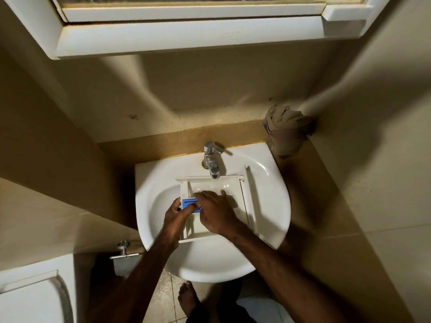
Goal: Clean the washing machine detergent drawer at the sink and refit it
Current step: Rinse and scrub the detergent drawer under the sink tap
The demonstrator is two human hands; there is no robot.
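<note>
The drawer [235, 199] is being washed in the sink [154, 206] under the tap [211, 159]; its left edge is held by the left hand [175, 215]; the right hand [217, 210] is spread flat inside; rinsing seems due next.

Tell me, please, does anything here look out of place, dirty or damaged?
Nothing looks broken. The detergent drawer lies across the sink under the tap, as expected for washing. A bundled cloth sits in the corner, and the wall shows brown stains.

Hands perhaps hide drawer [235, 185] compartments.
</note>
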